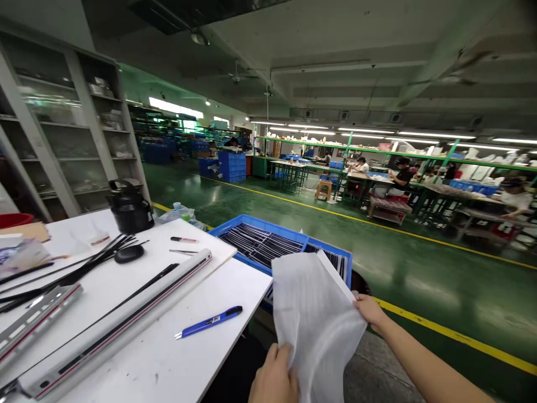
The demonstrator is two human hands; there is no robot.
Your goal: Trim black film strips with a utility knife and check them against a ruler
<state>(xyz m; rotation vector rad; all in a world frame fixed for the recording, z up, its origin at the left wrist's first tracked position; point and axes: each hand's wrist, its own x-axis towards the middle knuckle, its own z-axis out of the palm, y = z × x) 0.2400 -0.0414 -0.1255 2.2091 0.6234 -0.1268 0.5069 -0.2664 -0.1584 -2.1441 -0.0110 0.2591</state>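
Observation:
A thin whitish translucent sheet (312, 313), perhaps foam or plastic film, hangs between my hands to the right of the white table. Closed on its lower left edge is my left hand (276, 375). My right hand (369, 310) pinches its right edge, near a folded white strip. Behind the sheet stands a blue crate (226, 226) filled with dark strips edged in white; the sheet hides part of it. A blue utility knife (208, 322) lies on the table. Left of it rests a long white model train car (121, 324) with a red stripe.
On the white table (168, 364) are a second train piece (37, 319), black strips (79, 268), a black mouse (129, 253) and a black kettle (131, 207). A cabinet (71, 123) stands behind. Several people sit at benches across the green floor.

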